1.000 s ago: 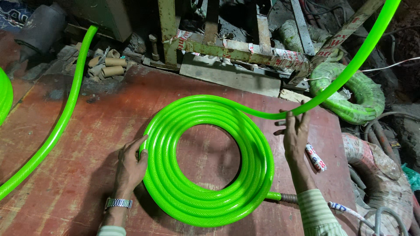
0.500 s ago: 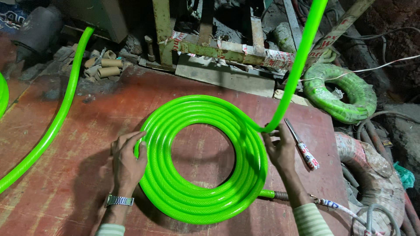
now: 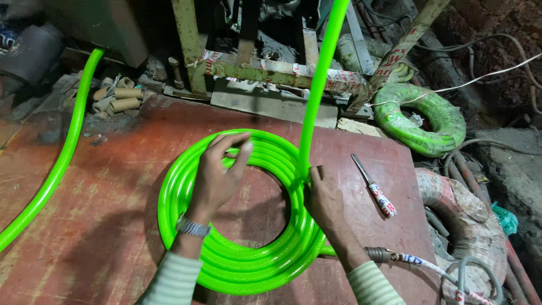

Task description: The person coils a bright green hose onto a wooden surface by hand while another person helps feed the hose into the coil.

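The green hose coil (image 3: 237, 254) is laid flat on the red desk (image 3: 113, 186). Its free length (image 3: 319, 85) rises upright from the coil's right edge, where it is pinned by the right hand (image 3: 323, 200), fingers closed. The left hand (image 3: 217, 175), fingers loosely apart, is held over the coil's far turns.

Hose coil (image 3: 237, 260) lies on the table (image 3: 113, 192), knife (image 3: 374, 191) to its right

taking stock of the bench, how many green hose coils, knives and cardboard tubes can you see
green hose coils: 2, one being wound flat under both hands, one wrapped bundle off the table's right edge
knives: 1
cardboard tubes: about 4 in a pile, hard to separate
total: about 7
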